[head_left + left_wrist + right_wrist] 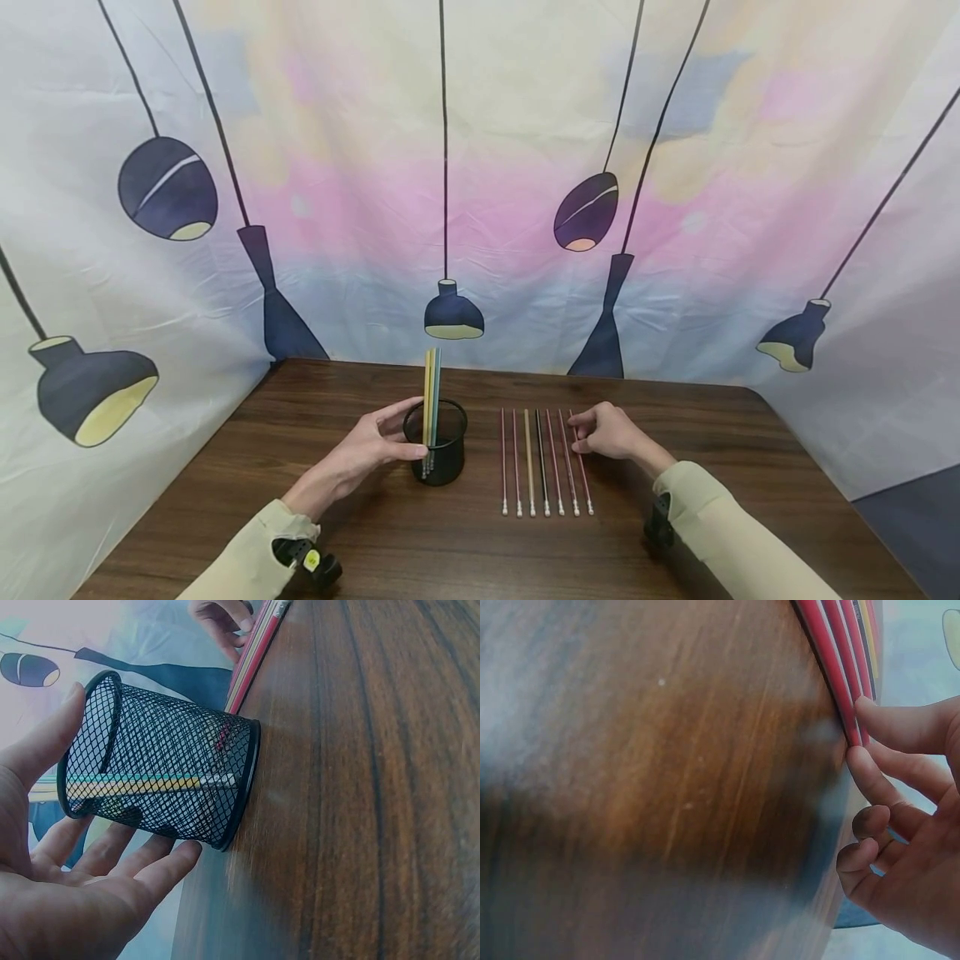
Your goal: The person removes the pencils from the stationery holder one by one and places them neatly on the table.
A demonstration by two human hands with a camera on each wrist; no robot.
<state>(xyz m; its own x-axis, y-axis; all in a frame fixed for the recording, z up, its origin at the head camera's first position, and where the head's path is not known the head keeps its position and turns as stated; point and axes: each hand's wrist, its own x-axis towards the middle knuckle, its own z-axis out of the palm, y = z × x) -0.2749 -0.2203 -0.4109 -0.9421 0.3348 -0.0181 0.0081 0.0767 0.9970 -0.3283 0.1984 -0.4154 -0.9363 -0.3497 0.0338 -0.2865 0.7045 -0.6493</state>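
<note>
My left hand (pixel 372 443) holds a black mesh pencil cup (pixel 448 460) from its left side, thumb at the rim and fingers round the wall. Upright in that cup stand yellow pencils (pixel 427 392) and a light blue pencil (pixel 437 387), eraser ends down. To the right of the cup, several pencils lie in a row with their erasers toward me. At the row's right end, my right hand (pixel 609 431) pinches the outermost red pencil (pixel 585 481) between thumb and fingertip near its far end. In the right wrist view, the other fingers of that hand (pixel 907 847) are loosely curled.
The row also includes a yellow pencil (pixel 529 458), a black pencil (pixel 542 467) and other red ones, set close together. Beneath everything is a dark wooden table (pixel 420 542). A cloth printed with hanging lamps (pixel 360 208) rises behind the table's far edge.
</note>
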